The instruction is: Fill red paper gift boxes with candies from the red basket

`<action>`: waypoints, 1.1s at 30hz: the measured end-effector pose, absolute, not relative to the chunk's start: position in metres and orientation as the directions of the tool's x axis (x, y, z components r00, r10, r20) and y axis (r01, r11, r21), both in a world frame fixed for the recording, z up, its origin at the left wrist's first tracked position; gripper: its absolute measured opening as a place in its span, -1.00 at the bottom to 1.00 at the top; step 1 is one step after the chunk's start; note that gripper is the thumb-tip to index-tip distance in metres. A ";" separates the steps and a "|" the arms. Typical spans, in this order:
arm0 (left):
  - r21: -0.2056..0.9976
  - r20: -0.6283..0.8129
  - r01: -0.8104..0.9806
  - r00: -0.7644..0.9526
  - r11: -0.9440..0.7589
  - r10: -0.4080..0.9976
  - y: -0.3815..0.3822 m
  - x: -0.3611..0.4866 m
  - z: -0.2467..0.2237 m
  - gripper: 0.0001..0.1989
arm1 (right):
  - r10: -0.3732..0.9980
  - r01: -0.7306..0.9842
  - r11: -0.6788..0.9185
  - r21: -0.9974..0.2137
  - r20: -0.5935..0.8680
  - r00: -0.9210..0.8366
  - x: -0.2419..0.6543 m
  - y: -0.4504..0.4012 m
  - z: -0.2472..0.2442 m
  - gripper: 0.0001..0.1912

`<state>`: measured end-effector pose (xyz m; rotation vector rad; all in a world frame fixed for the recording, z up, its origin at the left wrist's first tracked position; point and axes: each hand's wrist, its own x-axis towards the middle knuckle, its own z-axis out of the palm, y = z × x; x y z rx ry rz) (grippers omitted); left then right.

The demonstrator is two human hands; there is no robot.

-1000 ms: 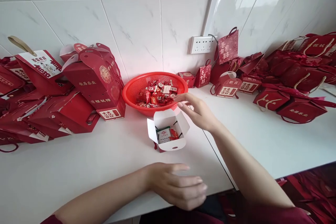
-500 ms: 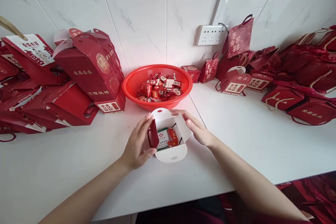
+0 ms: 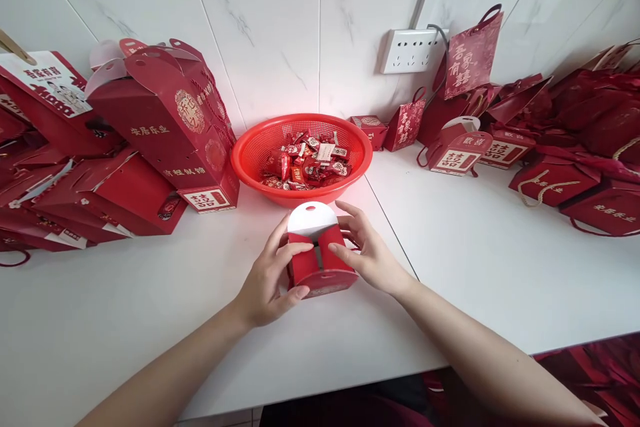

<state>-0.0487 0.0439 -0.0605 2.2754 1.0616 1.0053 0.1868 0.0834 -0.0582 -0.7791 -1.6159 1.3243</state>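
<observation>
Small red cardboard box [image 3: 327, 285] on white tabletop [image 3: 210, 360], just before round red plastic basket [image 3: 303, 197]; your left hand [image 3: 257, 283] and right hand [image 3: 375, 260], digits spread, press its side flaps [image 3: 301, 270], so uneven pressure could crease them.

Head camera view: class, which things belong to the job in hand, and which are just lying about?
In use: small red box; left hand; right hand; probably basket, wrapped sweets.

Apparently lying about: tall boxes, left; patterned bag, right; wall socket.
</observation>
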 end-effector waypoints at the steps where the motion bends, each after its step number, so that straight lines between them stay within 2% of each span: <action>1: 0.653 0.436 0.461 0.419 -0.600 0.796 0.043 -0.047 -0.062 -0.52 | 0.874 -0.054 0.232 -0.971 0.233 -0.426 0.186 0.083 -0.058 -0.33; 3: 0.702 0.454 0.417 0.362 -0.577 0.814 0.041 -0.045 -0.065 -0.51 | 0.871 -0.038 0.238 -0.971 0.230 -0.433 0.187 0.081 -0.058 -0.42; 6: 0.755 0.479 0.318 0.329 -0.573 0.814 0.040 -0.045 -0.069 -0.23 | 0.860 -0.033 0.273 -0.961 0.260 -0.438 0.190 0.081 -0.057 -0.69; 8: 0.743 0.476 0.320 0.364 -0.587 0.801 0.040 -0.046 -0.069 -0.20 | 0.826 -0.055 0.314 -0.948 0.302 -0.476 0.192 0.081 -0.056 -0.80; 13: 0.668 0.451 0.399 0.454 -0.628 0.768 0.045 -0.051 -0.062 -0.49 | 0.737 -0.079 0.395 -0.915 0.367 -0.568 0.197 0.081 -0.053 -0.65; 16: 0.670 0.456 0.388 0.457 -0.633 0.763 0.046 -0.050 -0.062 -0.51 | 0.743 -0.033 0.411 -0.911 0.356 -0.566 0.195 0.079 -0.052 -0.73; 27: 0.613 0.452 0.398 0.532 -0.683 0.716 0.048 -0.057 -0.069 -0.57 | 0.708 0.008 0.426 -0.905 0.328 -0.625 0.194 0.082 -0.049 -0.76; 33: 0.583 0.457 0.368 0.588 -0.724 0.667 0.056 -0.062 -0.064 -0.50 | 0.725 0.068 0.426 -0.902 0.295 -0.622 0.192 0.081 -0.046 -0.73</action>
